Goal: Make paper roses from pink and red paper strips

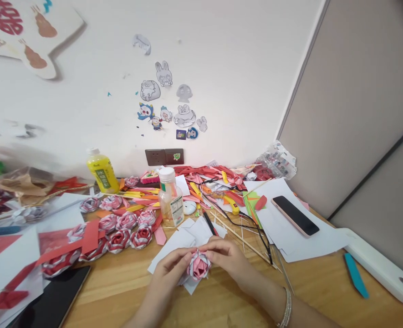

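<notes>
A pink and white folded paper rose is held between both hands above the wooden table. My left hand grips its left edge, thumb and fingers pinched together. From the other side my right hand has its fingers closed on the rose's upper right edge. Under and behind the rose lie white paper sheets, with a dark pen resting on them. Several finished-looking paper roses in pink, red and white stand in rows to the left.
A clear bottle and a yellow drink bottle stand behind. A yellow glue gun, its black cord, thin sticks and coloured paper strips clutter the back. At right lie a phone, a white device and a teal cutter; a black tablet lies left.
</notes>
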Demonstrator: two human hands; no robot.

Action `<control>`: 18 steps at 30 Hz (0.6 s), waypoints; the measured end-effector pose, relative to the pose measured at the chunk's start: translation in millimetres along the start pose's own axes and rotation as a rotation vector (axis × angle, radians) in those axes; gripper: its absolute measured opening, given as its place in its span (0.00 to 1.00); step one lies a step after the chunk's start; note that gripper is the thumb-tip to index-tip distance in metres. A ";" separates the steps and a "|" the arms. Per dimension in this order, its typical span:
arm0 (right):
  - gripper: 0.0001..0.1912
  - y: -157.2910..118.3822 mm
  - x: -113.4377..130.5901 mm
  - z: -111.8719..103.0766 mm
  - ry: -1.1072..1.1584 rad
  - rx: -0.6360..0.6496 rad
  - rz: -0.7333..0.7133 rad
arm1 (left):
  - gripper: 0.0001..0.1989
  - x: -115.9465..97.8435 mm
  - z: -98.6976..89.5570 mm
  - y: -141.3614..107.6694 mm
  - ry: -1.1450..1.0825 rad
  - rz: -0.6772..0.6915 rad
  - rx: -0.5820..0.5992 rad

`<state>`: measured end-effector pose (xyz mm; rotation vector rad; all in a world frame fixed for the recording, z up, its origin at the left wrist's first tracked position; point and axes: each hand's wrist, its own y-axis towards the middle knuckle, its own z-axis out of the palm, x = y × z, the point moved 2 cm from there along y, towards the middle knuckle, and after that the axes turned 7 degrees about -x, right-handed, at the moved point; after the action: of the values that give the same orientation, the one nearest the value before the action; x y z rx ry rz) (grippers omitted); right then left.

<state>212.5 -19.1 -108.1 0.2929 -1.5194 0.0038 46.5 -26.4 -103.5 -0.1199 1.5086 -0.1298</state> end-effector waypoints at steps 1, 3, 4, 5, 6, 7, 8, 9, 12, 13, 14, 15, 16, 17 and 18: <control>0.14 -0.3 0.1 0.3 -0.005 0.008 -0.001 | 0.19 -0.4 0.2 -0.3 -0.006 -0.007 0.006; 0.14 -0.8 -1.0 0.9 0.014 0.006 0.019 | 0.20 0.0 0.4 -0.3 -0.012 -0.020 0.019; 0.14 -0.9 -2.1 1.2 0.035 -0.010 0.036 | 0.21 0.9 0.3 -0.1 -0.011 -0.024 0.021; 0.13 -1.0 -3.5 1.3 0.057 -0.035 0.054 | 0.22 2.1 0.1 0.2 -0.007 -0.028 0.021; 0.13 -1.0 -4.8 1.4 0.074 -0.063 0.065 | 0.23 3.3 -0.2 0.5 -0.001 -0.029 0.017; 0.12 -0.9 -5.8 1.5 0.080 -0.088 0.063 | 0.23 4.4 -0.5 0.7 0.006 -0.026 0.010; 0.12 -0.7 -6.3 1.6 0.071 -0.108 0.049 | 0.24 5.2 -0.8 0.7 0.014 -0.023 0.003; 0.11 -0.5 -6.5 1.7 0.052 -0.121 0.026 | 0.24 5.5 -1.0 0.6 0.022 -0.018 -0.007; 0.10 0.1 -5.5 1.4 -0.014 -0.152 -0.046 | 0.24 4.5 -1.2 0.3 0.046 -0.003 -0.029; 0.10 0.3 -5.2 1.2 -0.027 -0.160 -0.058 | 0.24 4.2 -1.2 0.5 0.054 -0.002 -0.032; 0.10 0.6 -5.0 1.0 -0.036 -0.164 -0.063 | 0.24 4.1 -1.3 1.0 0.063 -0.002 -0.033; 0.11 0.8 -4.9 0.7 -0.045 -0.167 -0.067 | 0.24 4.3 -1.5 1.7 0.069 -0.001 -0.034; 0.11 1.1 -4.8 0.3 -0.057 -0.171 -0.071 | 0.24 4.9 -1.8 2.5 0.073 -0.001 -0.033; 0.12 1.4 -4.6 -0.3 -0.074 -0.177 -0.079 | 0.24 5.7 -2.3 3.3 0.075 0.001 -0.036; 0.12 1.6 -4.1 -1.0 -0.093 -0.185 -0.090 | 0.24 6.6 -2.7 4.0 0.075 0.002 -0.038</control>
<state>212.9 -16.6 -111.9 0.2154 -1.5856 -0.2231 44.3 -23.5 -110.7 -0.1452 1.5867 -0.1046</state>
